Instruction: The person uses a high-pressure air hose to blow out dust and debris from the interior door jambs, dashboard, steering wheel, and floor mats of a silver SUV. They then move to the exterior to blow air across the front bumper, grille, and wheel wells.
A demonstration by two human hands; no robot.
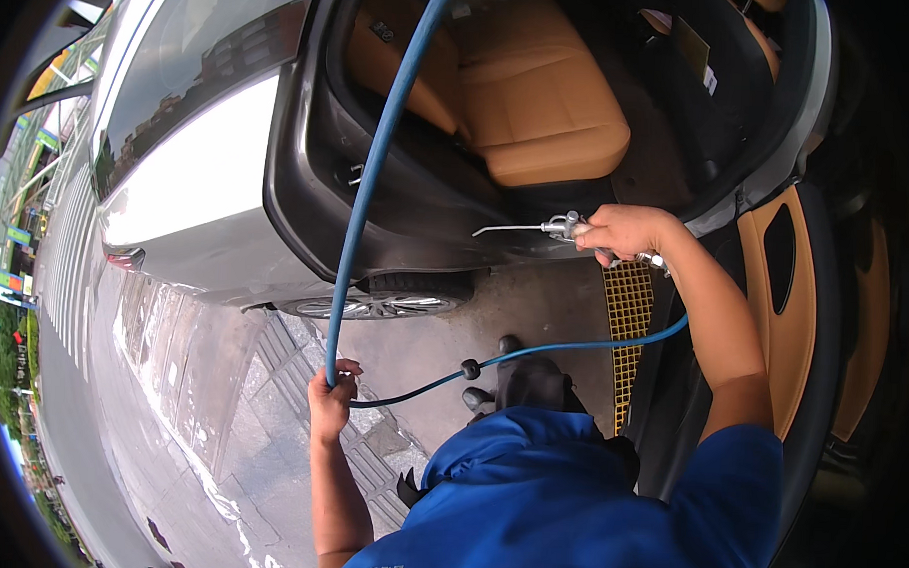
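Observation:
My right hand grips a metal air blow gun with a long thin nozzle, its bent tip pointing left at the rear door sill of a grey car. My left hand is closed around a blue hose, low at the left. From that hand the hose rises past the door opening to the top of the view. Another stretch of it runs right, through a black stopper ball, and passes behind my right forearm. Inside the car is a tan leather rear seat.
An open car door with tan trim stands at my right. Below the sill are the rear wheel and a yellow floor grating. My shoes stand on wet paving. A road with a crossing lies far left.

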